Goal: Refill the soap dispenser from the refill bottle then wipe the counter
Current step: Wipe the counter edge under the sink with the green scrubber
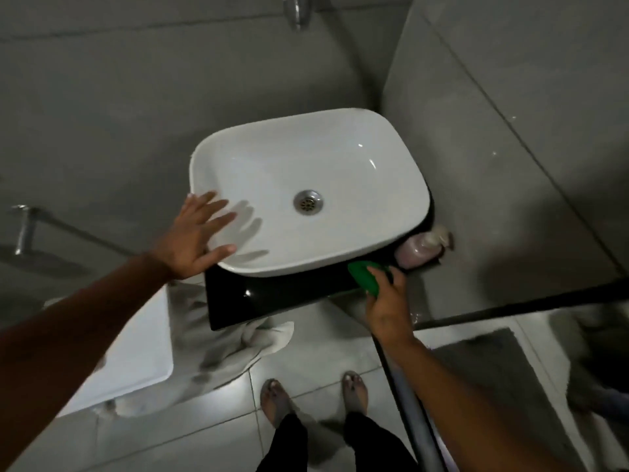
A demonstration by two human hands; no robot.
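Left hand (194,233) spread flat, fingers straight, braced on the near left rim of the white basin (391,158). Right hand (388,301) curled round a green cloth (366,274), pressed to the black counter (272,294) at its front right edge. Soap dispenser (420,248) tucked in the right corner, just behind the cloth, lying tilted against the wall. Probably the wiping step: best done with firm, flat strokes along the front strip, steadied by the braced palm, skirting the dispenser rather than knocking it.
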